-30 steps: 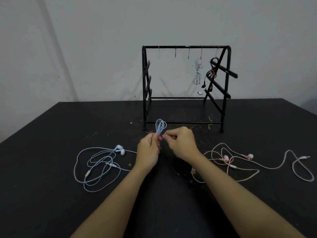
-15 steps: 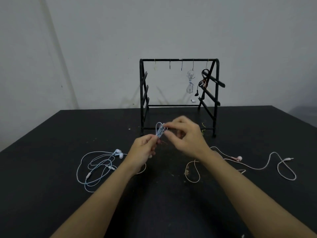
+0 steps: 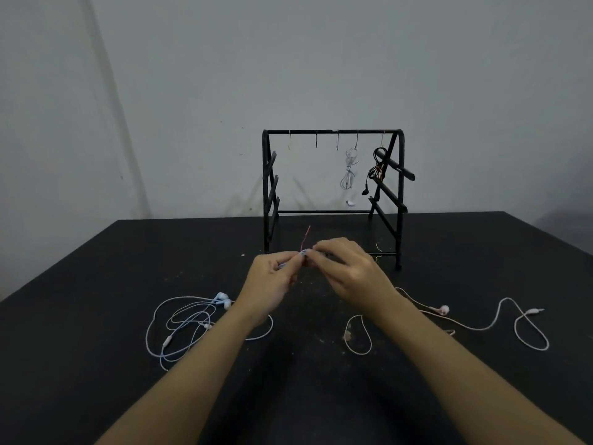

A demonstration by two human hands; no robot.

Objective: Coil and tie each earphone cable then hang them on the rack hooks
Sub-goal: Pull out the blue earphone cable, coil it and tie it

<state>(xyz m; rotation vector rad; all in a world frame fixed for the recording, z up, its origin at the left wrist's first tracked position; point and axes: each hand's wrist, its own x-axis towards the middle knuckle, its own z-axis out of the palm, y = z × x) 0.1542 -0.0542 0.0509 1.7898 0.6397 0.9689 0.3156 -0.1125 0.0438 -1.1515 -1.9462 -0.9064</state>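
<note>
Coiled pale-blue earphone cable [image 3: 290, 261] with thin red twist tie [image 3: 305, 238]: pinched between left hand [image 3: 269, 284] and right hand [image 3: 348, 270] fingers, above black desk [image 3: 96, 364], before black metal rack [image 3: 332, 194].

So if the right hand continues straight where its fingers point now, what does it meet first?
The right hand points leftward at the left hand, so it would first meet the bundled blue cable pinched there; they look already touching.

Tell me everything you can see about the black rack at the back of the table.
The rack is a black frame, metal by its look, standing upright on the dark table near the wall. Slanted pegs line both side frames. Five small hooks hang from its top bar: three left ones empty, the fourth carrying a coiled white earphone, the fifth a black one.
</note>
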